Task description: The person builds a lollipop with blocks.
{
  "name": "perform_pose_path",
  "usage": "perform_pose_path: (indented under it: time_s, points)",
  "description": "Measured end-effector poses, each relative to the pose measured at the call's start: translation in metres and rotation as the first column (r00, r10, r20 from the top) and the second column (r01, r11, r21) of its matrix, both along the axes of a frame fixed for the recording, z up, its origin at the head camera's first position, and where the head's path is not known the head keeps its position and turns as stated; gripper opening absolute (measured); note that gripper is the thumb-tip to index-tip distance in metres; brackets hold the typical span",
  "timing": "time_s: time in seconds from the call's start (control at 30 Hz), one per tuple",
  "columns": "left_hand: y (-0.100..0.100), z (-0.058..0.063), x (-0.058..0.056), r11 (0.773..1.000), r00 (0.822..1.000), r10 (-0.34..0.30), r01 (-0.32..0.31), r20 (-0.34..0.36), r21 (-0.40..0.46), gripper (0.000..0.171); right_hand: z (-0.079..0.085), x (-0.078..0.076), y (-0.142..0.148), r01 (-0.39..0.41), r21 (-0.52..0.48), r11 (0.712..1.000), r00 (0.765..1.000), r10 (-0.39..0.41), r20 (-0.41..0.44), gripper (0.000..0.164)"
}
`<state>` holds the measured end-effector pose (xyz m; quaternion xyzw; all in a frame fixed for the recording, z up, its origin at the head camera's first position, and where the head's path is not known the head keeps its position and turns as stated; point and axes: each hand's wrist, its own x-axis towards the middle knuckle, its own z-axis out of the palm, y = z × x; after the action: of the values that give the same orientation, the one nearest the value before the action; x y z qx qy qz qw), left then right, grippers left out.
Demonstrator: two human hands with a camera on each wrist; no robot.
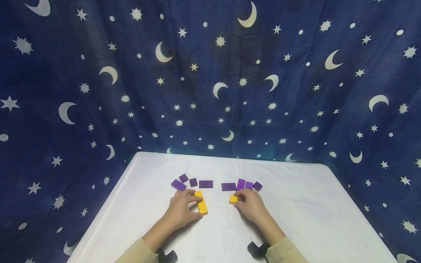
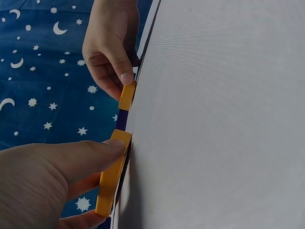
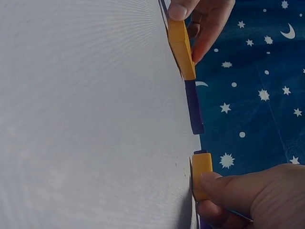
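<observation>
My left hand (image 1: 180, 209) grips a long yellow block (image 1: 201, 203) between thumb and fingers, the thumb at its near end. In the left wrist view the thumb lies on the upper end of this yellow block (image 2: 112, 177), with fingers along its side. To the right, my right hand (image 1: 252, 205) pinches a shorter yellow block (image 1: 232, 199) by its right side. The right wrist view shows the thumb against the face of the short yellow block (image 3: 202, 175). Both blocks are close over the white table, just nearer than the purple blocks.
Behind the left hand lie several purple blocks (image 1: 205, 184), and another group of purple blocks (image 1: 228, 187) lies behind the right hand. A white cloth covers the table (image 1: 296, 204). A dark blue curtain (image 1: 197, 91) with moons and stars hangs behind and at both sides.
</observation>
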<state>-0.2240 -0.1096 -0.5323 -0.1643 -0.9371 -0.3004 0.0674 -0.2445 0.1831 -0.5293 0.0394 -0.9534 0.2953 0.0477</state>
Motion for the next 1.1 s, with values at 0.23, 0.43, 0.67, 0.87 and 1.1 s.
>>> perform_pose_path:
  time_s: [0.23,0.43,0.67,0.87,1.1]
  points:
    - [0.000,0.002,0.001,1.000,1.000,-0.016,0.016,-0.009,-0.001,0.052,0.000,0.000,-0.001,-0.005,-0.005,1.000,1.000,0.005,0.006,0.027]
    - [0.002,0.005,0.004,0.999,0.999,-0.033,0.033,0.012,-0.001,0.051,0.000,0.001,-0.001,-0.026,0.000,1.000,1.000,0.026,-0.011,0.027]
    - [0.004,0.006,0.008,0.998,0.997,-0.070,0.070,0.041,-0.008,0.053,0.004,0.003,-0.003,-0.044,-0.007,0.999,0.999,0.044,-0.017,0.026]
    - [0.007,0.009,0.011,0.993,0.992,-0.116,0.117,0.050,-0.017,0.053,0.005,0.004,-0.003,-0.041,0.001,0.999,0.999,0.041,-0.011,0.026]
    - [0.010,0.009,0.014,0.987,0.985,-0.156,0.158,0.070,-0.027,0.054,0.007,0.005,-0.007,-0.041,-0.002,0.999,0.999,0.041,0.013,0.026]
